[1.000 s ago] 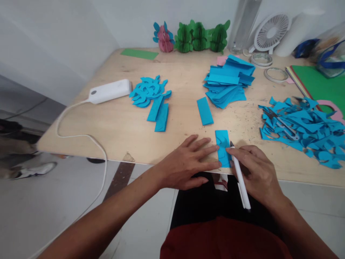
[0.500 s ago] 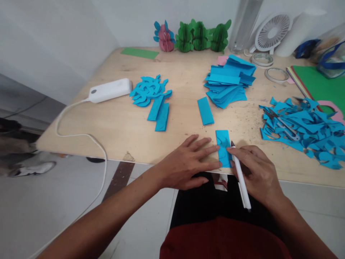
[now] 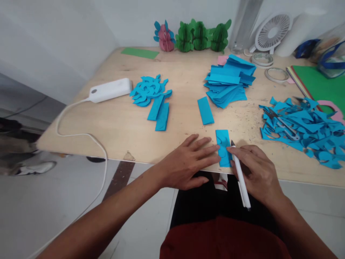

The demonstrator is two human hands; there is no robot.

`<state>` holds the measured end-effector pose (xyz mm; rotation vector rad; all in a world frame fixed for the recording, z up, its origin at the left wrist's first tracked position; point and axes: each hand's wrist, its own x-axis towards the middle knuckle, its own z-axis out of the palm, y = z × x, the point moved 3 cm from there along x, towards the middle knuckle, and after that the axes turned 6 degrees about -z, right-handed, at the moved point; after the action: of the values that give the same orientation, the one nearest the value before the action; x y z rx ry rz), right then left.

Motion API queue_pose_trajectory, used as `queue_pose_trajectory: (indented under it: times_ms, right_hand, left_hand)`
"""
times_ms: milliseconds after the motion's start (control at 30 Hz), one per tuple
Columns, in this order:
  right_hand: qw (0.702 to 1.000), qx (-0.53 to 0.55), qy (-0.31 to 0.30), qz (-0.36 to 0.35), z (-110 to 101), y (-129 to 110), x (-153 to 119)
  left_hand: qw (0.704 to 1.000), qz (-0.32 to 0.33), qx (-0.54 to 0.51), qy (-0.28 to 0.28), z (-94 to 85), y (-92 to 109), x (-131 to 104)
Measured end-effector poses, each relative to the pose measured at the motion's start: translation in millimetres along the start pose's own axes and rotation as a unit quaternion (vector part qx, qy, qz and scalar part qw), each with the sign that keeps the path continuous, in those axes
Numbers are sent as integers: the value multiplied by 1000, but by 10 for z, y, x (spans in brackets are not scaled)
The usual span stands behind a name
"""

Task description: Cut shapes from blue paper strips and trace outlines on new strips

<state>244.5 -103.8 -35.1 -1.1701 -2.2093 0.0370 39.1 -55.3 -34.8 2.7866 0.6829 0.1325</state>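
Note:
A blue paper strip (image 3: pixel 223 144) with curved pen lines lies flat near the table's front edge. My left hand (image 3: pixel 190 162) rests on the table with fingers spread, its fingertips touching the strip's left side. In my right hand (image 3: pixel 254 171) is a white pen (image 3: pixel 242 180), its dark tip pointing up and away from me beside the strip's right edge. My right fingertips touch that edge of the strip. Another folded blue strip (image 3: pixel 205 110) lies just beyond, before a stack of folded blue papers (image 3: pixel 229 81).
Blue cut-out shapes (image 3: pixel 148 90) and two marked strips (image 3: pixel 162 117) lie to the left, beside a white power bank (image 3: pixel 110 90) with a cable. Blue scraps (image 3: pixel 309 126) with a craft knife (image 3: pixel 285 126) cover the right side. Green paper figures (image 3: pixel 199 36) and a fan (image 3: pixel 273 32) stand behind.
Almost nothing differs. Both hands, the pen and the paper strip stay in practically the same place.

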Motion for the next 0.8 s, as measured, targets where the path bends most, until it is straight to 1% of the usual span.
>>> queue_pose_trajectory:
  times_ms: [800]
  right_hand:
    - [1000, 6, -3, 6, 0, 3, 0]
  left_hand:
    - [1000, -3, -2, 0, -17, 1, -4]
